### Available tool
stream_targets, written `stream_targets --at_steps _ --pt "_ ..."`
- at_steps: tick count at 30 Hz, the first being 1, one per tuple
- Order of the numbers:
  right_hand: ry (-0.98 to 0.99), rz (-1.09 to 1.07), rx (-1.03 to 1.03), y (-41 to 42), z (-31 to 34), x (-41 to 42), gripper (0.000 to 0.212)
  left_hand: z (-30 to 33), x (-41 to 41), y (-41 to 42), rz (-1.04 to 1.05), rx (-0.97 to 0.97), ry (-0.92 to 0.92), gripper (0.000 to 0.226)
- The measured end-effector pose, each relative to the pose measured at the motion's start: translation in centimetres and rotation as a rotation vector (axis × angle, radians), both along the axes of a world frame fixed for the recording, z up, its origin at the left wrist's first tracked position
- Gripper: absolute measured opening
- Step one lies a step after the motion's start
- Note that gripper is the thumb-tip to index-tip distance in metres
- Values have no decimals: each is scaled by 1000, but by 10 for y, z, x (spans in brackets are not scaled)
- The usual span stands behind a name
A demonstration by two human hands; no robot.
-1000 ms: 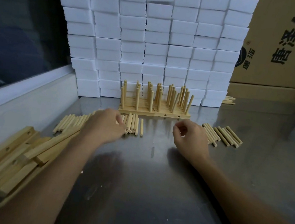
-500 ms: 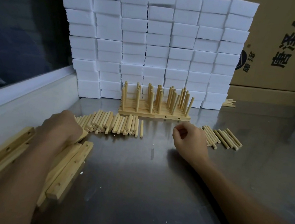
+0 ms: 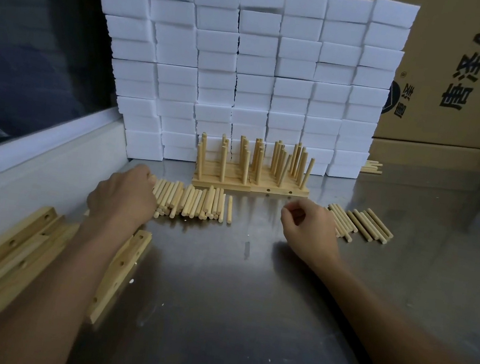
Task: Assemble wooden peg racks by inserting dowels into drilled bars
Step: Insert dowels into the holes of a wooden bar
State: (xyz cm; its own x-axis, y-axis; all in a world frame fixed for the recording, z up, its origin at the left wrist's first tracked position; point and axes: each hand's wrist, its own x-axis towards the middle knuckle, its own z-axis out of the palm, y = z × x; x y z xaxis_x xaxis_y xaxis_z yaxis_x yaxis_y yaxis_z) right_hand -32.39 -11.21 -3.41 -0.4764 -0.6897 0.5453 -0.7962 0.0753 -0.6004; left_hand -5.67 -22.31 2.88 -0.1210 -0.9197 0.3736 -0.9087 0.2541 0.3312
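Assembled peg racks (image 3: 250, 184) stand side by side at the back of the steel table, with upright dowels in them. A pile of loose dowels (image 3: 197, 204) lies in front of them. My left hand (image 3: 123, 195) covers the pile's left end with bent knuckles; its fingertips are hidden. Drilled wooden bars (image 3: 9, 254) lie stacked at the near left, and one bar (image 3: 121, 267) shows beside my left forearm. My right hand (image 3: 308, 228) rests on the table with curled fingers, thumb against forefinger, and nothing visible in it. A smaller row of dowels (image 3: 362, 224) lies to its right.
A wall of white foam blocks (image 3: 245, 71) stands right behind the racks. Cardboard boxes (image 3: 454, 71) fill the back right, with a few dowels (image 3: 370, 166) at their foot. A raised white ledge (image 3: 40, 165) runs along the table's left side.
My left hand went from the dowel pile down to the bars at the left, then back up to the pile's left end. The right hand stayed put.
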Motion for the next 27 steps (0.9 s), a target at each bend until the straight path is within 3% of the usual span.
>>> stream_targets --at_steps 5,10,14,19,23,27 --pt "24 -46 28 -1 0 -1 9 6 -9 8 -128 -238 117 24" --pt "165 -121 284 -4 -1 -1 41 8 -25 19 -348 -282 390 24" --pt "222 -115 443 -6 -1 -2 50 2 -48 31 -457 -29 637 25" --pt "237 -113 432 -4 -2 -3 33 -11 -68 40 -460 489 1069 27" --pt "184 -192 323 -4 -2 -3 35 -21 -75 48 -475 650 1250 16" --pt "208 -227 417 -5 -2 -3 27 -33 -76 50 -488 732 1336 17"
